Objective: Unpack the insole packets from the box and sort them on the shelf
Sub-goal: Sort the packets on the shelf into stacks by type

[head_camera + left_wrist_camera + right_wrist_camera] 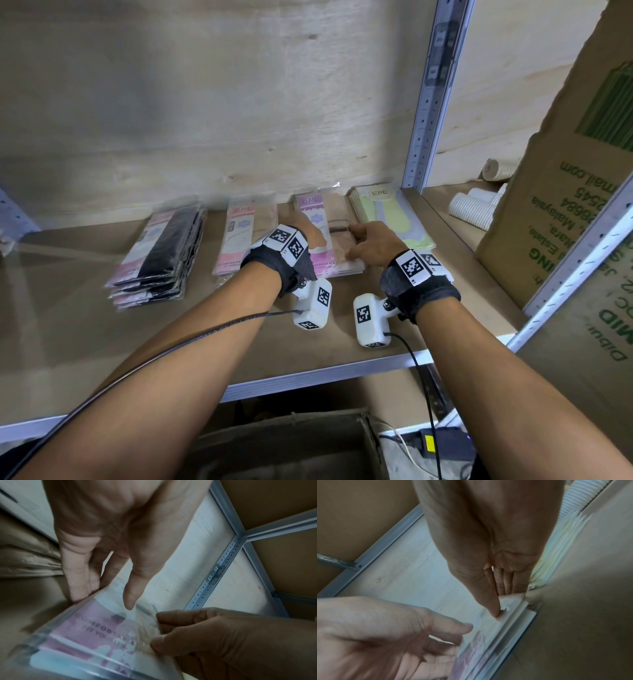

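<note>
Both hands are working on the purple packet stack (pixel 323 236), the third of four piles lying on the shelf (pixel 68 329). This stack is lying straight ahead of the person, between the two wrists, with its long axis running from the shelf's front edge toward the back wall. The left hand (pixel 308 236) is bearing on the stack's left edge, fingers fairly straight and fingertips (pixel 78 595) touching the plastic; it is not closing round anything. The right hand (pixel 373 241) is sitting at the right edge, thumb on top and fingers bending down over the side, so it is pinching the top packets. Both hands are about equally near, one on each long side, so the coming move probably consists of squaring the pile by pressing inward from both sides.

To the left, the pink packet stack (pixel 241 236) is lying just beside, and farther left the black packet stack (pixel 161 253) is lying slightly fanned. To the right, the green packet stack (pixel 390 212) is lying just beside the right hand, near the metal upright (pixel 428 113).

Below the shelf, a cardboard box (pixel 284 445) is standing open-topped; what it is holding cannot be made out. A large cardboard carton (pixel 561 205) is leaning at the right, with white rolls (pixel 472 209) behind it.
</note>
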A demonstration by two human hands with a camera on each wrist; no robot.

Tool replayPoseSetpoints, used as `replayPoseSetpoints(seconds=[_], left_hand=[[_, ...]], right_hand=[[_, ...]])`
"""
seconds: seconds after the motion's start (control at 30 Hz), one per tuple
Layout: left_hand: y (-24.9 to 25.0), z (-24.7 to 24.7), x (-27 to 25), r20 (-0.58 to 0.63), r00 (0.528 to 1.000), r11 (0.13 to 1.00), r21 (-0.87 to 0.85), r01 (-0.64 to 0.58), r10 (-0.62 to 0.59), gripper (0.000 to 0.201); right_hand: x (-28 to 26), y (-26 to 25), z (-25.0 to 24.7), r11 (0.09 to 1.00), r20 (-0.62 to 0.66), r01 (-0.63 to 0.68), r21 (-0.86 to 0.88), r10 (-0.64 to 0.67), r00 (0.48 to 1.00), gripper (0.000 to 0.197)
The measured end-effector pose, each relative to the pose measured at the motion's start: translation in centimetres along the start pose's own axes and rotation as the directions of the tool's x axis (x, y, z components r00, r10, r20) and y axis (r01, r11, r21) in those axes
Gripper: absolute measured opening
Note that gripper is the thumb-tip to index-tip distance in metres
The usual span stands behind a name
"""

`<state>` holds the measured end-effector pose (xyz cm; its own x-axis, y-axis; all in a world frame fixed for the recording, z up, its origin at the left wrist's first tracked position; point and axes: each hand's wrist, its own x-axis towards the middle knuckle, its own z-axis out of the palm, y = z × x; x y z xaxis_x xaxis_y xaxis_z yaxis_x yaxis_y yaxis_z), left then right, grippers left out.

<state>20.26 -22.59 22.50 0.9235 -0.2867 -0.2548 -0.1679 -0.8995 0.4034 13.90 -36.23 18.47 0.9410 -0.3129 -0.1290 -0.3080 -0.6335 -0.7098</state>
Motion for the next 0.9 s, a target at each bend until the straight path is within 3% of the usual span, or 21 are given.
replayPoseSetpoints(seconds=[0.23, 0.43, 0.6, 0.7, 0.8, 0.9], left_hand=[[0.3, 0.1, 0.2, -0.011, 1.000, 0.999, -0.029, 0.018, -0.019, 0.058], [1.3, 0.2, -0.3, -0.091, 0.996, 1.000, 0.005, -0.002, 0.003, 0.056], [2.5, -1.3, -0.3, -0.202, 0.979, 0.997, 0.079, -0.020, 0.036, 0.038], [3.8, -3.0, 0.4, -0.254, 0.966, 0.995, 0.094, -0.019, 0.043, 0.037], [5.4, -3.6, 1.1, -0.272, 0.955, 0.993, 0.005, -0.119, 0.116, 0.048], [7.3, -2.6, 1.3, -0.177, 0.963, 0.954, -0.185, -0.237, 0.204, 0.040]], right_hand=[[0.3, 0.1, 0.1, 1.000, -0.026, 0.015, -0.019, -0.015, 1.000, 0.059], [0.4, 0.4, -0.1, 0.999, -0.015, 0.035, -0.002, -0.035, 0.999, 0.059], [0.3, 1.1, -1.3, 0.992, -0.046, 0.091, 0.087, -0.087, 0.995, 0.080], [0.3, 2.0, -2.7, 0.960, -0.146, 0.129, 0.247, -0.095, 0.985, 0.060], [0.0, 2.8, -4.8, 0.887, -0.271, 0.155, 0.435, -0.035, 0.962, 0.029], [0.4, 4.4, -6.6, 0.917, -0.403, 0.159, 0.365, 0.001, 0.915, 0.022]])
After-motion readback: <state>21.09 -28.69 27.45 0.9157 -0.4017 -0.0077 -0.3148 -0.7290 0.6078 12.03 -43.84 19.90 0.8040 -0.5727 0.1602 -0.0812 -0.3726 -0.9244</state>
